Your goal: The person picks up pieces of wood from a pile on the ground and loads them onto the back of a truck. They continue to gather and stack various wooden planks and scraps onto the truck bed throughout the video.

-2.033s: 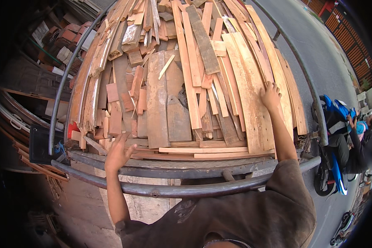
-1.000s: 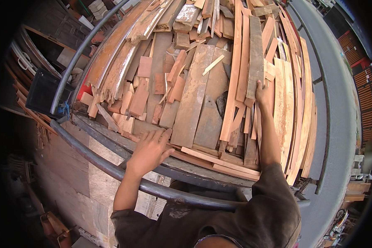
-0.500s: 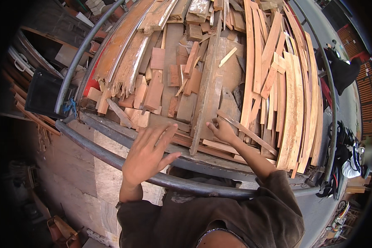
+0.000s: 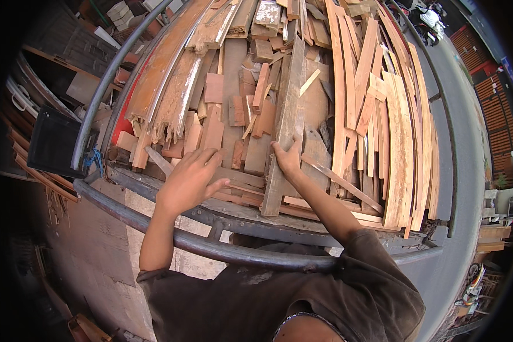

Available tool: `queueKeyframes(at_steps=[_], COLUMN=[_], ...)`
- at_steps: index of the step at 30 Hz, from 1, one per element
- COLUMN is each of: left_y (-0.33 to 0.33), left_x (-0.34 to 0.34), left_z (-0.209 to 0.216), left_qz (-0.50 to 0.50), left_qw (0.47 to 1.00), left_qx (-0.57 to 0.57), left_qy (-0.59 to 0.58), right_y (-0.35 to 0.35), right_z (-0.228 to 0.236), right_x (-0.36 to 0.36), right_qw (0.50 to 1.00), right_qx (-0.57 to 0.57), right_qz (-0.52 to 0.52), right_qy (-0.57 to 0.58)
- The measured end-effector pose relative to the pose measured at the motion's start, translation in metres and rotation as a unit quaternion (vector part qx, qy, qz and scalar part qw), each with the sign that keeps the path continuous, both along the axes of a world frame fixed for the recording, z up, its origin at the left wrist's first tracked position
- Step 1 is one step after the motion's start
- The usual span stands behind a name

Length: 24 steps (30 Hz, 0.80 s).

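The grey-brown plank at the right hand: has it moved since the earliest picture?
Yes. The plank went from right of the pale stick to its left, and toward the front rail.

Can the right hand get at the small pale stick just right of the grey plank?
Probably yes: the pale stick lies atop a wide board, nothing visible over it, farther forward than the right hand. That hand is on the grey plank, so it would likely have to come off first.

A plank (image 4: 290, 102) lies lengthwise amid the pile on the cargo bed (image 4: 268, 228), the person's right hand (image 4: 289, 159) against it. Wood blocks (image 4: 213, 126) lie left of the plank, boards (image 4: 399, 154) right. A rail (image 4: 233, 249) runs before the bed; the road (image 4: 467, 171) lies beyond its right side.
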<state>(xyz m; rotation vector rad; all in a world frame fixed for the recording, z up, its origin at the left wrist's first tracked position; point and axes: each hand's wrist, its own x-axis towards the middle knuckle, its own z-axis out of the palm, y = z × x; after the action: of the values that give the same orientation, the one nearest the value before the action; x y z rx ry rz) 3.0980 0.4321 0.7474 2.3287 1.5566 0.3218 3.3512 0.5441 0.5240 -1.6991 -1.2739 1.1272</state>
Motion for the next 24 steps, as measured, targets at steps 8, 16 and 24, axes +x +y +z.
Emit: queueKeyframes(at_steps=[8, 16, 24], left_y=[-0.010, -0.008, -0.013], left_x=[0.012, 0.021, 0.016], left_z=[0.005, 0.007, 0.005], left_qz=[-0.020, -0.043, -0.028], left_qw=[0.999, 0.999, 0.999], left_qx=[-0.001, -0.011, -0.006], left_qy=[0.037, 0.030, 0.044], right_y=[-0.039, 0.086, -0.003], right_z=[0.054, 0.069, 0.039], right_x=[0.081, 0.062, 0.068], right_qw=[0.991, 0.957, 0.830], right_qx=[0.027, -0.065, 0.064], right_qz=[0.032, -0.035, 0.261], right_qy=[-0.128, -0.280, -0.488])
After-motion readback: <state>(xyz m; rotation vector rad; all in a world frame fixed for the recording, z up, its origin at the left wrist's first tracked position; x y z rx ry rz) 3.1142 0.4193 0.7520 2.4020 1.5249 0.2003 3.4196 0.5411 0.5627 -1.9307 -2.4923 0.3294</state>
